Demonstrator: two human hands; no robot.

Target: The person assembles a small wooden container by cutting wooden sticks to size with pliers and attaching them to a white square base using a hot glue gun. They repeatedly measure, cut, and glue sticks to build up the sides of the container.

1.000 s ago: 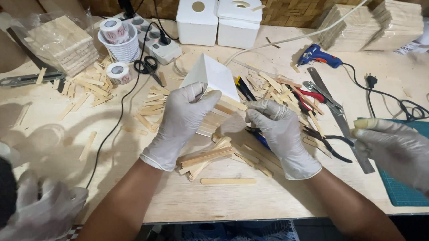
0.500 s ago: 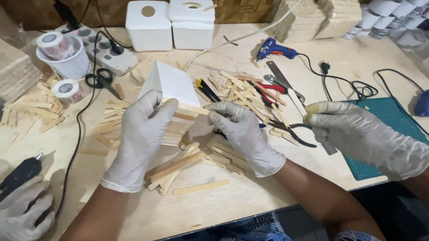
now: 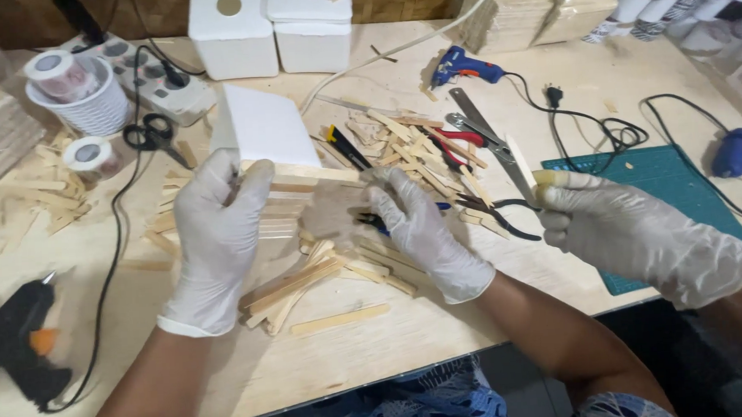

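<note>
My left hand (image 3: 220, 233), in a white glove, grips the left side of a white foam box (image 3: 261, 130) tilted up off the table. Pale wooden sticks (image 3: 303, 199) are stuck in rows on the box face turned toward me. My right hand (image 3: 423, 231), also gloved, holds the right edge of that stick-covered face with its fingertips. A heap of loose wooden sticks (image 3: 307, 279) lies just under the box. At the right, another person's gloved hand (image 3: 635, 233) holds a single stick (image 3: 521, 158) upright.
A black glue gun (image 3: 14, 341) lies at the near left. Scissors (image 3: 151, 131), a power strip (image 3: 161, 76) and a cup of tape rolls (image 3: 77, 93) sit far left. Two white boxes (image 3: 230, 30) stand behind. Pliers (image 3: 485, 211), a green cutting mat (image 3: 657, 176) and blue glue guns (image 3: 465, 64) lie right.
Both my hands keep their hold on the box. The other person's hand has come in closer from the right with its stick. A gloved hand at the lower left has left the view.
</note>
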